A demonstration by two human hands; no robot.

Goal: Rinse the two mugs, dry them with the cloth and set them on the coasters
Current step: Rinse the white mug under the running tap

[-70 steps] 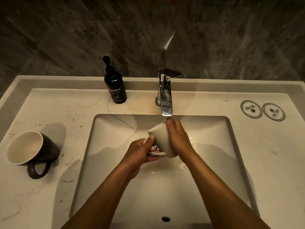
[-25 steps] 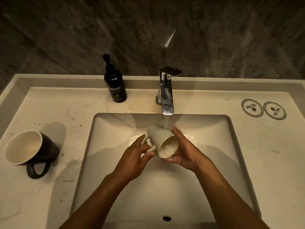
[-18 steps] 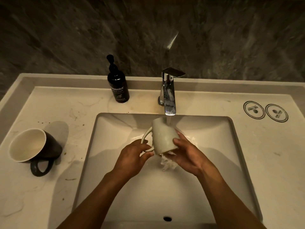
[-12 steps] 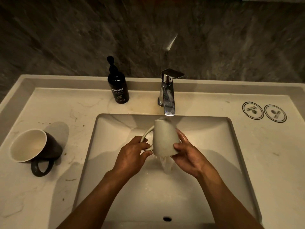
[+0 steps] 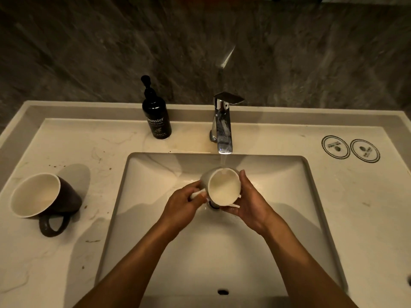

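Observation:
A pale grey mug [image 5: 223, 188] is held over the sink basin [image 5: 278, 218], its mouth turned up toward me under the running faucet [image 5: 222, 127]. Water falls onto its far rim. My left hand [image 5: 182, 205] grips its handle. My right hand [image 5: 249, 201] cups its right side. A dark mug [image 5: 44, 196] with a pale inside stands on the counter at the left, its handle toward me. Two round printed coasters [image 5: 335, 147] [image 5: 365, 150] lie side by side at the back right of the counter. No cloth is in view.
A black hand-wash pump bottle [image 5: 156, 114] stands at the back, left of the faucet. The pale marble counter [image 5: 355, 207] surrounds the basin. A dark stone wall rises behind. The basin's overflow slot [image 5: 223, 292] is near me.
The grey mug was upside down, draining water into the basin. It has been turned so that its mouth faces up under the stream. Both hands kept hold of it.

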